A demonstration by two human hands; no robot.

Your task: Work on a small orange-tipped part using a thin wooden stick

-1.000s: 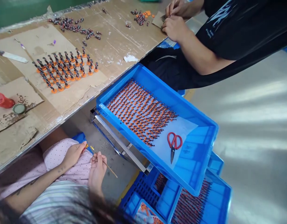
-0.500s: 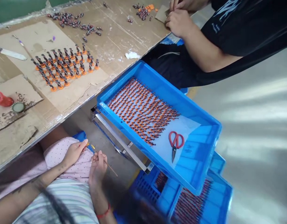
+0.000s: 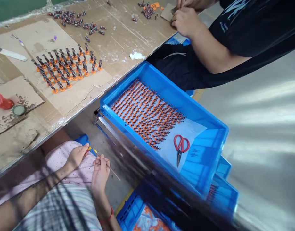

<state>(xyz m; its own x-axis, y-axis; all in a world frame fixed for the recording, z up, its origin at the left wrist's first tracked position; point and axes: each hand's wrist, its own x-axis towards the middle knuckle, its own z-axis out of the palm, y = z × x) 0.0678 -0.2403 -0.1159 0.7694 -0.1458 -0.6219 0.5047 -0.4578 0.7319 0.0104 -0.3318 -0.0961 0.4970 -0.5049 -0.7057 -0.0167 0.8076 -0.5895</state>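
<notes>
Right hand [image 3: 101, 164], tightly pinched, is holding a thin brown stick [image 3: 115, 173]; left hand [image 3: 76, 157], nearly closed, is gripping a small yellow piece [image 3: 90, 148], off the cardboard-covered table's [image 3: 122, 43] near edge; steadiness should be helping.

Red-handled scissors [image 3: 179, 157] lie on a white sheet [image 3: 194, 127] toward four o'clock. A crumpled white scrap [image 3: 137, 55] sits at twelve. Grey floor [image 3: 265, 128] spreads at three.
</notes>
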